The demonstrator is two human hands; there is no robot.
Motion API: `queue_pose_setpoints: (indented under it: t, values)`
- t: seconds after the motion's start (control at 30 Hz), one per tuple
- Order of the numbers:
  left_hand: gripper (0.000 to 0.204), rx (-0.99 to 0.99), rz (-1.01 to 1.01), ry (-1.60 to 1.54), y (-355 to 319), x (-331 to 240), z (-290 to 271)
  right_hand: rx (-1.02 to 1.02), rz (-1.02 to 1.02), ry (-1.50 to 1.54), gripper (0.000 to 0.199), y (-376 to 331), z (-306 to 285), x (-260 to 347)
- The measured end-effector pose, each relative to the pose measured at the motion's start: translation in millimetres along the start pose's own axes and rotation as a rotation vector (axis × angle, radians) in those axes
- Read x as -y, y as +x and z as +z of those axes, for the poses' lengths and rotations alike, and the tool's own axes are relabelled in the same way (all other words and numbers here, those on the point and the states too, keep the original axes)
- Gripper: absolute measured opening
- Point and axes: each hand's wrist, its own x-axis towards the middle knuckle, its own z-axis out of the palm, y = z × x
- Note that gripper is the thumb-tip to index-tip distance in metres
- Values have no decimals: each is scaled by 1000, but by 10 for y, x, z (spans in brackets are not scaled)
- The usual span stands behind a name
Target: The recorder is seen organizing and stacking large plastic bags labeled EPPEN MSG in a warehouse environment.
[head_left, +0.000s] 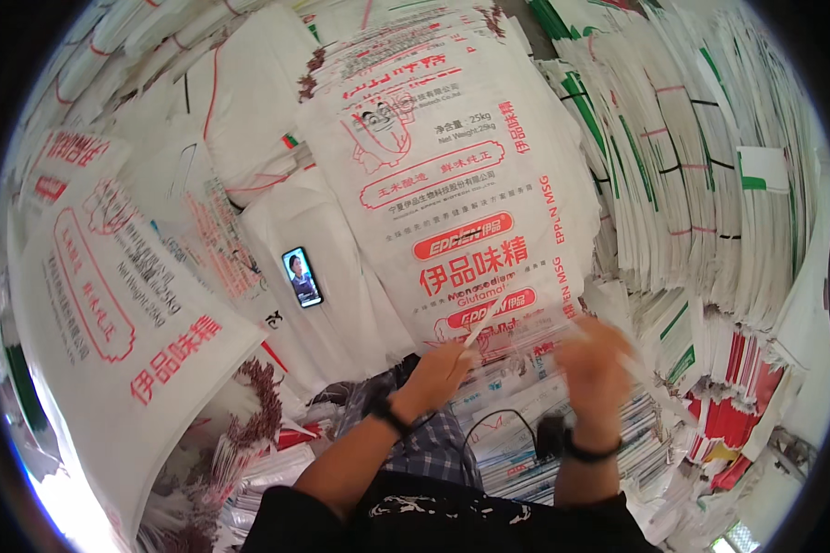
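My left hand [438, 376] is closed in a pinch on a thin white strip [485, 323], which rises from the fingers over the lower end of a white woven sack [406, 221] with red printing. The sack lies flat on top of a stack of similar sacks in front of me. Off to the right of that sack's lower end, my right hand [598, 364] is raised and smeared by motion. Pale blurred streaks cross near its fingers, and whether it grips anything cannot be made out. Both wrists wear black bands.
A lit phone [302, 276] rests on white sacks left of the stack. Another printed sack [120, 286] drapes at far left, above dark red stitched edges [258, 396]. Tied bundles of folded sacks [682, 166] line the right. Beside my right wrist hangs a black cable [500, 412].
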Motion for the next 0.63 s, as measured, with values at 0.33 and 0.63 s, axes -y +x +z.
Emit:
queue_pose_setpoints:
  t: [0.33,0.63]
  values:
    - [36,-94,-163,-446,-2611,-374,-870,546,-358,-412,21,-626,1270,-1279]
    - [45,-537,-467,-661,-4859,1092,-1409,708,-96,-648,34,-1545,1837,-503]
